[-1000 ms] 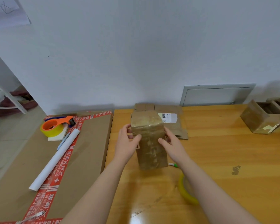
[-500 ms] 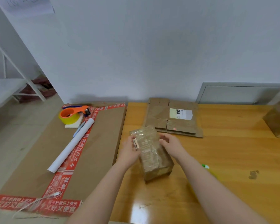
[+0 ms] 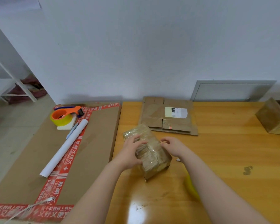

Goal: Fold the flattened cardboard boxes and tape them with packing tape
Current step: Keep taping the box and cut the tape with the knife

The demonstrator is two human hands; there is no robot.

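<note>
Taped box [image 3: 150, 152] sat on the desk [image 3: 225, 159] at centre frame, lying skewed with its long axis running upper left to lower right. It was wrapped all over in clear glossy tape.

Left hand [image 3: 130, 155] gripped the box from its left side, palm against the side and fingers [image 3: 140, 142] spread and curved over the top face. Right hand [image 3: 173, 147] was at the box's upper right edge, with curled fingers [image 3: 163, 141] touching that edge. Could not tell whether they were pinching anything.

Stack of flattened boxes [image 3: 153, 117] lay flat on the desk just above the taped box, against the wall, apart from it. A white label [image 3: 176, 112] was on the stack's top sheet.

Another folded box [image 3: 273, 118] stood at the right edge of the frame, well apart. A blurred yellow thing [image 3: 191, 188] showed just beside the right forearm, lower right; too smeared to identify.

Left half of the frame: large cardboard sheet [image 3: 94, 143] edged with red printed tape, butted against the desk's left edge. On it, upper left, sat an orange tape dispenser [image 3: 71, 110] loaded with a yellow tape roll [image 3: 61, 122]. Next to it lay a white paper tube [image 3: 65, 147], running diagonally, with a blue pen [image 3: 72, 130] beside its upper end.

Grey wall panel [image 3: 233, 90] was behind the desk, upper right.
</note>
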